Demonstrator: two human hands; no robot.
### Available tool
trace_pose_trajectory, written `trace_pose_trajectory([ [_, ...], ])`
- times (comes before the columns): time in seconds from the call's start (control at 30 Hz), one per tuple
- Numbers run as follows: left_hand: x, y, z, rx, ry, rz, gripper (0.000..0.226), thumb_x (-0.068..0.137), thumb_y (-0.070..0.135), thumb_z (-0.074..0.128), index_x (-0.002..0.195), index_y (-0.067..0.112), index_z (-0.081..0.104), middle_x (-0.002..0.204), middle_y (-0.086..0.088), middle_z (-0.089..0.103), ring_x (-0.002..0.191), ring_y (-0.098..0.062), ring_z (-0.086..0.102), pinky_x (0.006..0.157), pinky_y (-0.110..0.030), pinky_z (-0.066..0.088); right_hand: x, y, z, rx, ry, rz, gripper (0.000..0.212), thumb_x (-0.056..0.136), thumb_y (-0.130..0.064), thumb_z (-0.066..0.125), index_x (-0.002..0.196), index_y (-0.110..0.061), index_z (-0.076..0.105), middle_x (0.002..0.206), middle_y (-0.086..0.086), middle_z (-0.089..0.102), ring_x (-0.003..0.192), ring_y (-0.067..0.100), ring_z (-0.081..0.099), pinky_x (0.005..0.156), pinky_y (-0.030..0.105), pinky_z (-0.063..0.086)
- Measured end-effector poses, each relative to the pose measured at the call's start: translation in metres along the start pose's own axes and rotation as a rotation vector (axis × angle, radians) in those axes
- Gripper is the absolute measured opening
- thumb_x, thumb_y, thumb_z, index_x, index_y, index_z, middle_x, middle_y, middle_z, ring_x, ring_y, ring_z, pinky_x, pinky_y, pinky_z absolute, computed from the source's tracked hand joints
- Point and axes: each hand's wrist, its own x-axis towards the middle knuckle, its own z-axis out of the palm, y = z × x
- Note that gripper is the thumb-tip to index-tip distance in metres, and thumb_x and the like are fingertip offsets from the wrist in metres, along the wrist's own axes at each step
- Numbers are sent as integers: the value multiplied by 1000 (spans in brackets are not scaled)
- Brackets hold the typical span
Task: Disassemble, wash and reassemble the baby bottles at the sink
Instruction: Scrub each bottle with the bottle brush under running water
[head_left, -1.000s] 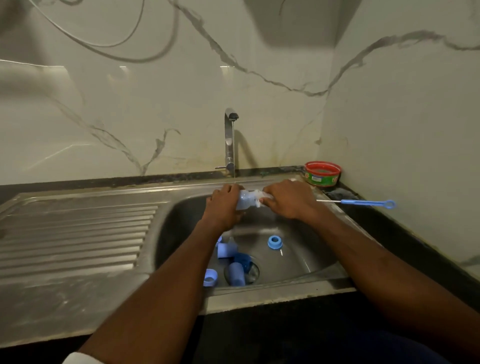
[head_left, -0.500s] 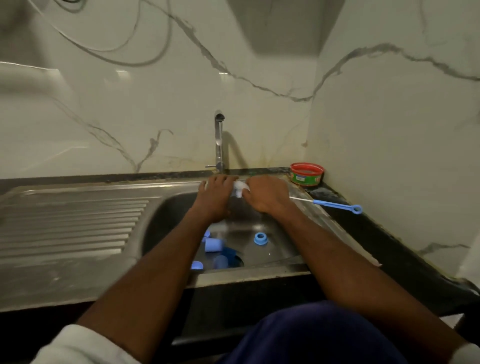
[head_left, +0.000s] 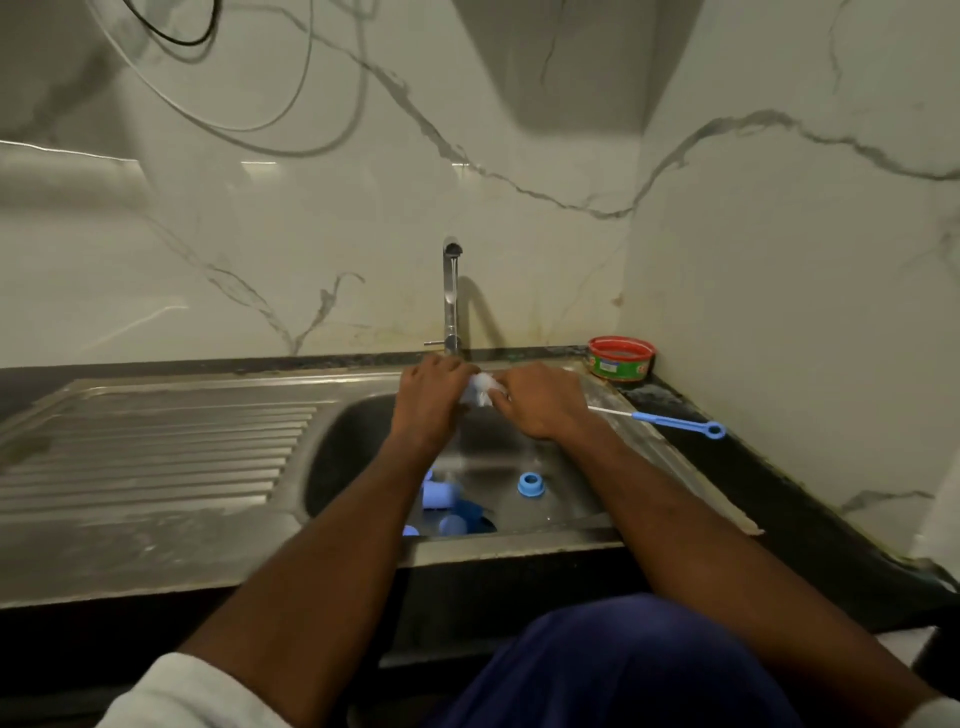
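Observation:
A pale clear bottle part (head_left: 480, 389) is held between both hands over the back of the steel sink (head_left: 519, 545), under the tap (head_left: 451, 291). My left hand (head_left: 428, 400) grips its left end and my right hand (head_left: 537, 400) grips its right end. Most of the part is hidden by my fingers. A blue screw ring (head_left: 531, 485) lies on the basin floor. Several blue bottle parts (head_left: 440, 496) lie around the drain, partly behind my left forearm.
A blue-handled thin brush (head_left: 670, 421) lies on the sink's right rim. A red-rimmed round tub (head_left: 621, 359) stands in the back right corner. The ribbed drainboard (head_left: 156, 457) stretches left. Marble walls close the back and right side.
The camera has pulled back and tilted lower, so my lap shows. Both hands have come closer together on the bottle part, which is now more covered.

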Motion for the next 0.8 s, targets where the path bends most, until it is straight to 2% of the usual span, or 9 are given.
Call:
trace_pose_trajectory([
  [0.07,0,5,-1,24,16,35,52,85,31,77,133,29,57,135,2,59,125,-21,50,101,-39,39,-1,-1,2,-13,6,2,38,100,-51,44,128,-33,63,119,5,70,104,28,66,88,43,51],
  [0.2,-2,-11,3,-53,56,-185,53,85,33,78,134,29,57,134,2,62,125,-23,53,106,-46,39,2,11,-2,-14,29,17,40,97,-54,47,126,-34,65,113,3,72,100,27,67,83,40,53],
  [0.23,-1,-9,4,-59,35,-161,53,85,33,78,133,29,58,133,1,63,124,-23,54,106,-45,40,3,9,0,-24,26,18,40,97,-54,47,124,-32,66,113,3,72,99,27,67,83,41,53],
  [0.33,3,-1,7,-100,1,60,52,81,27,81,130,24,62,129,-3,65,120,-24,55,100,-39,43,4,-2,7,-47,17,17,39,100,-52,44,125,-30,65,118,5,70,104,27,66,87,42,51],
  [0.5,-1,-10,8,-190,95,-56,51,82,27,82,128,15,63,124,-9,67,114,-28,58,98,-43,47,7,13,3,-58,76,30,41,98,-55,45,122,-31,67,107,3,73,95,25,67,79,39,53],
  [0.63,4,5,4,-58,62,81,52,84,24,80,131,16,61,130,-7,63,118,-25,54,96,-39,47,6,3,7,-41,59,26,39,100,-53,44,121,-29,67,110,4,71,98,25,66,83,39,50],
  [0.73,3,-4,-1,-103,138,-120,51,86,29,78,131,16,59,129,-6,63,115,-24,55,96,-38,49,7,13,-1,-19,120,44,40,101,-56,43,124,-31,65,107,3,72,95,24,66,76,35,46],
  [0.8,1,-4,1,-121,147,-132,50,86,29,78,131,16,59,128,-6,63,115,-24,55,97,-38,48,5,11,-1,-44,127,53,40,100,-56,43,122,-31,66,108,3,72,96,25,66,79,37,48],
])
